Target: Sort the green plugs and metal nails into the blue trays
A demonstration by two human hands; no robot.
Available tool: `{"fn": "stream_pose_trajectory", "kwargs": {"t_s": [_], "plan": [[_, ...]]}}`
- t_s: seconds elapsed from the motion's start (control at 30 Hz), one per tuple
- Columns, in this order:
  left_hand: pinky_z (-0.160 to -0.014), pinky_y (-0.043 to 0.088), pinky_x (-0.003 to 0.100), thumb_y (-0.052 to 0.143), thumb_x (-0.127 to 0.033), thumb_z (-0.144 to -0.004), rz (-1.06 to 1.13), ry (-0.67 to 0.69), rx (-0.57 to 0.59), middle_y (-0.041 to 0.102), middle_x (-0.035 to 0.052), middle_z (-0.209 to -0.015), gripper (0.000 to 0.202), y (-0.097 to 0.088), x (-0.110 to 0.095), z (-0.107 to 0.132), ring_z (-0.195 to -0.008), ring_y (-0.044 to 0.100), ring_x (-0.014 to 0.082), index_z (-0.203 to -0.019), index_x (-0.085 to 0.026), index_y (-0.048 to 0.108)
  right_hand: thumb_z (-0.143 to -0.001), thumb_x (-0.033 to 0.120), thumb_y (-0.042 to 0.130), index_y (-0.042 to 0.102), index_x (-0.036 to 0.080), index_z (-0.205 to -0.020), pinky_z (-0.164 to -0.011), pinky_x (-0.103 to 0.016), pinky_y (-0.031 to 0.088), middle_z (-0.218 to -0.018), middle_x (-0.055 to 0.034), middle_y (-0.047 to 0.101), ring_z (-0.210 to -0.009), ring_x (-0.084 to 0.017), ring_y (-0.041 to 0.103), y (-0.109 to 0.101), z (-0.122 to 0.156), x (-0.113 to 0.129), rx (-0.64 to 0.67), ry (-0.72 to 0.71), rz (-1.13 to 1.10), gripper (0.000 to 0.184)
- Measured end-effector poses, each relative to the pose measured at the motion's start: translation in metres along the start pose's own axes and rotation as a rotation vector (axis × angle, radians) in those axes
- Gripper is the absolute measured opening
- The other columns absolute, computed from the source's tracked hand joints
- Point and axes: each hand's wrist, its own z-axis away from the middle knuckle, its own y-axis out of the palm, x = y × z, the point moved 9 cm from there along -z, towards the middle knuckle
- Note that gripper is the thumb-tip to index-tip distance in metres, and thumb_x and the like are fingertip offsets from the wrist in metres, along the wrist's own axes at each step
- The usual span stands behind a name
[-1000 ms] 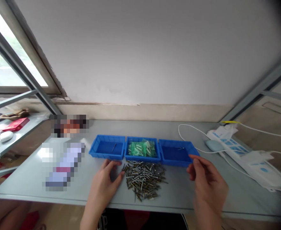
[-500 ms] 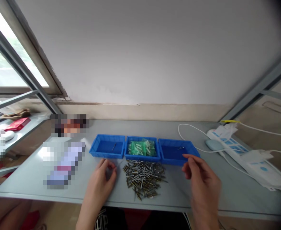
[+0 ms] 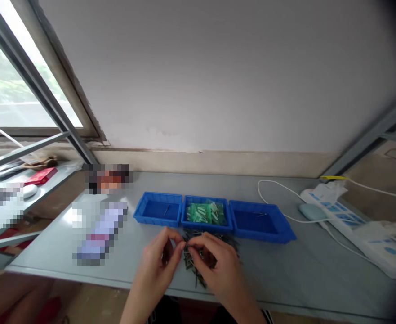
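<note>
Over the pile of thin metal pins (image 3: 188,263), silver and brass-coloured, my left hand (image 3: 160,257) and my right hand (image 3: 220,263) meet with thumbs and fingers pinched. Their fingertips nearly touch; whatever is between them is too small to make out. Much of the pile is hidden beneath the hands. Just beyond stand three blue trays in a row. One thin metal piece (image 3: 166,209) lies in the left tray (image 3: 155,218). Green-tinted small bags (image 3: 206,212) of metal pieces fill the middle tray (image 3: 207,226). The right tray (image 3: 251,227) holds small thin pieces (image 3: 261,214).
A blurred-out flat object (image 3: 103,229) lies on the grey table (image 3: 319,270) at left, with another blurred-out item (image 3: 110,180) behind it. At right are a white power strip (image 3: 362,238), a pale blue rounded device (image 3: 312,211) and white cables. The wall closes off the back.
My right hand has moved left from beside the right tray to the pile. My left hand has shifted right to meet it, both now pinching. The view has turned slightly left.
</note>
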Motion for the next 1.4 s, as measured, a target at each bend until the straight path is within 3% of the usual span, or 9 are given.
{"fn": "stream_pose_trajectory", "kwargs": {"t_s": [0.17, 0.33, 0.57, 0.7, 0.83, 1.0, 1.07, 1.23, 1.4], "plan": [[-0.058, 0.047, 0.022, 0.065, -0.038, -0.102, 0.12, -0.014, -0.078, 0.064, -0.0023, -0.072, 0.023, 0.001, -0.005, -0.001, -0.061, 0.057, 0.013, -0.086, -0.023, 0.066, -0.104, 0.023, 0.064, 0.08, 0.023, -0.096, -0.066, -0.027, 0.049, -0.083, -0.0005, 0.073, -0.073, -0.017, 0.067, -0.005, 0.003, -0.005, 0.033, 0.014, 0.014, 0.018], [-0.06, 0.048, 0.022, 0.071, -0.035, -0.099, 0.252, -0.018, -0.048, 0.066, -0.0009, -0.079, 0.014, 0.012, -0.007, -0.003, -0.063, 0.056, 0.012, -0.096, -0.022, 0.072, -0.106, 0.023, 0.061, 0.081, 0.022, -0.102, -0.07, -0.028, 0.053, -0.088, -0.0032, 0.077, -0.079, -0.019, 0.072, -0.011, 0.0, 0.001, -0.036, -0.023, -0.032, 0.02], [-0.06, 0.048, 0.022, 0.069, -0.028, -0.1, 0.236, 0.061, -0.08, 0.07, 0.0018, -0.089, 0.012, 0.013, -0.009, -0.002, -0.063, 0.056, 0.0107, -0.092, -0.021, 0.074, -0.106, 0.022, 0.062, 0.084, 0.022, -0.107, -0.071, -0.031, 0.057, -0.089, -0.0043, 0.081, -0.079, -0.02, 0.072, -0.016, 0.005, 0.003, -0.057, -0.055, 0.047, 0.022], [-0.062, 0.051, 0.023, 0.067, -0.032, -0.101, 0.189, -0.023, -0.255, 0.08, 0.003, -0.099, 0.01, 0.0, 0.01, -0.001, -0.062, 0.06, 0.0109, -0.101, -0.023, 0.069, -0.106, 0.028, 0.062, 0.083, 0.024, -0.118, -0.064, -0.028, 0.057, -0.087, -0.003, 0.08, -0.069, -0.017, 0.07, -0.03, 0.012, -0.009, -0.124, 0.023, 0.06, 0.024], [-0.062, 0.05, 0.024, 0.071, -0.042, -0.098, -0.016, -0.102, -0.523, 0.076, -0.0007, -0.081, 0.02, -0.03, 0.028, -0.002, -0.059, 0.057, 0.0125, -0.104, -0.023, 0.074, -0.107, 0.033, 0.061, 0.082, 0.025, -0.116, -0.062, -0.026, 0.057, -0.086, -0.0026, 0.081, -0.066, -0.016, 0.072, -0.047, 0.021, -0.019, -0.184, 0.066, 0.06, 0.025], [-0.07, 0.056, 0.027, 0.066, -0.047, -0.101, -0.084, -0.153, -0.543, 0.08, 0.0069, -0.125, 0.047, -0.04, 0.035, -0.008, -0.071, 0.067, 0.0142, -0.143, -0.026, 0.066, -0.106, 0.038, 0.063, 0.083, 0.026, -0.113, -0.061, -0.025, 0.056, -0.082, -0.0012, 0.081, -0.065, -0.016, 0.07, -0.058, 0.028, -0.032, -0.208, 0.161, 0.082, 0.024], [-0.071, 0.057, 0.026, 0.064, -0.047, -0.102, -0.063, -0.134, -0.548, 0.076, 0.0085, -0.138, 0.049, -0.041, 0.032, -0.005, -0.081, 0.072, 0.0156, -0.147, -0.027, 0.063, -0.106, 0.039, 0.063, 0.083, 0.026, -0.112, -0.06, -0.025, 0.054, -0.08, -0.0007, 0.08, -0.064, -0.016, 0.069, -0.059, 0.028, -0.037, -0.214, 0.184, 0.081, 0.024], [-0.066, 0.052, 0.024, 0.062, -0.046, -0.104, -0.103, -0.153, -0.537, 0.08, 0.0039, -0.101, 0.028, -0.042, 0.033, 0.004, -0.071, 0.069, 0.0145, -0.115, -0.024, 0.077, -0.106, 0.037, 0.063, 0.082, 0.026, -0.108, -0.06, -0.027, 0.05, -0.071, 0.002, 0.073, -0.059, -0.016, 0.064, -0.048, 0.02, -0.04, -0.176, 0.173, 0.142, 0.023], [-0.066, 0.053, 0.025, 0.062, -0.044, -0.103, -0.08, -0.177, -0.476, 0.08, 0.0004, -0.084, 0.026, -0.045, 0.04, 0.006, -0.065, 0.066, 0.0141, -0.109, -0.023, 0.077, -0.101, 0.029, 0.066, 0.083, 0.025, -0.107, -0.057, -0.029, 0.043, -0.066, 0.0022, 0.068, -0.057, -0.018, 0.063, -0.019, 0.006, -0.036, -0.068, 0.111, 0.361, 0.019]]}}
